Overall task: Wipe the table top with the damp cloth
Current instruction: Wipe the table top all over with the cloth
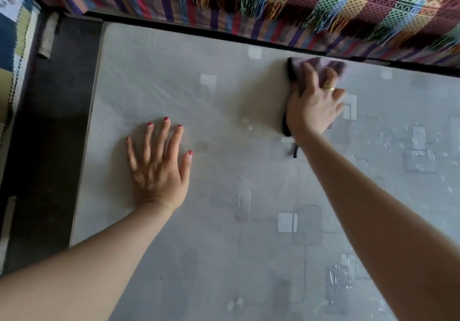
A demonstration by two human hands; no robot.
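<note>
A grey table top (224,111) with faint square patterns fills most of the view. My right hand (315,101) presses flat on a purple cloth with a dark edge (321,65) near the table's far edge, right of centre. The cloth sticks out beyond my fingers and a dark corner trails by my wrist. My left hand (159,163) lies flat on the table at the left, fingers spread, holding nothing. Wet streaks glisten on the right side of the table (420,143).
A colourful woven throw with fringes (298,4) hangs over furniture right behind the table's far edge. A dark floor strip (49,131) runs along the table's left side, with a patterned rug (15,36) beyond it.
</note>
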